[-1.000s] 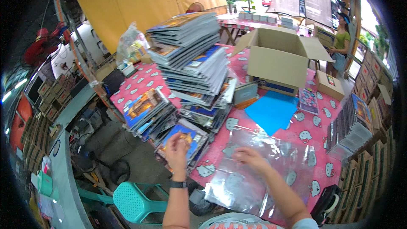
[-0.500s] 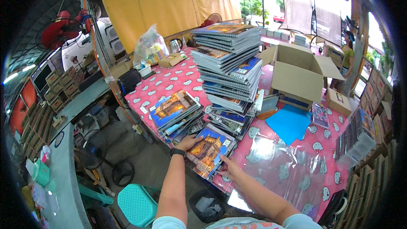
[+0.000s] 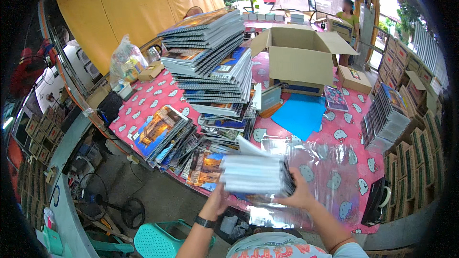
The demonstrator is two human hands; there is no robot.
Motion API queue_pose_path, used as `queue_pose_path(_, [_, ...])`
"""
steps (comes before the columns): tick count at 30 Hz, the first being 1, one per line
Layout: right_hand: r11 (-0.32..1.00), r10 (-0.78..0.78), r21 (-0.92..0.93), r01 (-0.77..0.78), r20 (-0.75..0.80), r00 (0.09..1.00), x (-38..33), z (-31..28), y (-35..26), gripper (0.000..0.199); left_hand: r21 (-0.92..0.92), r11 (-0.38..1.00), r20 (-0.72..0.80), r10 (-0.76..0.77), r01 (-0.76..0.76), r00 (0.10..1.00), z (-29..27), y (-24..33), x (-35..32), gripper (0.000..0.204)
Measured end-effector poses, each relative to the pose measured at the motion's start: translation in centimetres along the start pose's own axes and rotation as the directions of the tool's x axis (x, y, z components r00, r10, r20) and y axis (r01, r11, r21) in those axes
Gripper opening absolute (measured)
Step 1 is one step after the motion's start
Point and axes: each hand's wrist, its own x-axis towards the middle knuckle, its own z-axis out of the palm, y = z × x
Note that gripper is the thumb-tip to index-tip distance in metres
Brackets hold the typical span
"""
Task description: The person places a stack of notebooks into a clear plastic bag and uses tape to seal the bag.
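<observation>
Between my two hands is a small stack of spiral notebooks [image 3: 253, 174], tilted up and blurred, with white page edges showing. My left hand [image 3: 219, 201] is closed on its left lower side, a dark band on the wrist. My right hand [image 3: 299, 192] grips its right end, by the dark bindings. Just left of it lies a notebook with an orange and blue building cover [image 3: 203, 168], partly covered. A low pile of similar notebooks [image 3: 160, 134] sits farther left. Behind my hands rises a tall, uneven stack of spiral notebooks [image 3: 215, 71].
Clear plastic sheets [image 3: 325, 172] lie right of my hands on the pink patterned tablecloth [image 3: 267, 131]. Beyond are blue sheets [image 3: 299, 114] and an open cardboard box [image 3: 301, 64]. Wrapped notebooks [image 3: 386, 119] stand at the right edge, near a tape dispenser [image 3: 377, 201]. A person [image 3: 348, 24] stands far right.
My hands have gone from a notebook lying flat at the table edge to lifting a stack, tilted with page edges up. The view has swung right.
</observation>
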Motion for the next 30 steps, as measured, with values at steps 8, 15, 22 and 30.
queue_pose_path(8, [0.403, -0.451, -0.738, 0.541, 0.354, 0.819, -2.9, -9.1, -4.7, 0.049, 0.343, 0.939, 0.373, -0.103, -0.034, 0.922, 4.9, -3.1, 5.5, 0.047])
queue_pose_path(15, [0.893, 0.279, 0.410, -0.185, -0.182, 0.943, -3.9, -13.2, 4.6, 0.083, 0.006, 0.926, 0.564, 0.308, -0.377, 0.766, 13.9, -5.4, 7.3, 0.074])
queue_pose_path(22, [0.943, 0.241, 0.267, -0.197, -0.141, 0.960, -4.9, -13.9, 8.3, 0.090, 0.341, 0.844, 0.576, 0.160, -0.414, 0.801, 10.7, -11.3, 11.8, 0.082])
queue_pose_path(30, [0.947, 0.022, 0.318, 0.038, -0.181, 0.983, -4.3, -12.3, 10.7, 0.090, 0.306, 0.866, 0.467, 0.226, -0.396, 0.855, 12.2, -12.7, 10.0, 0.079])
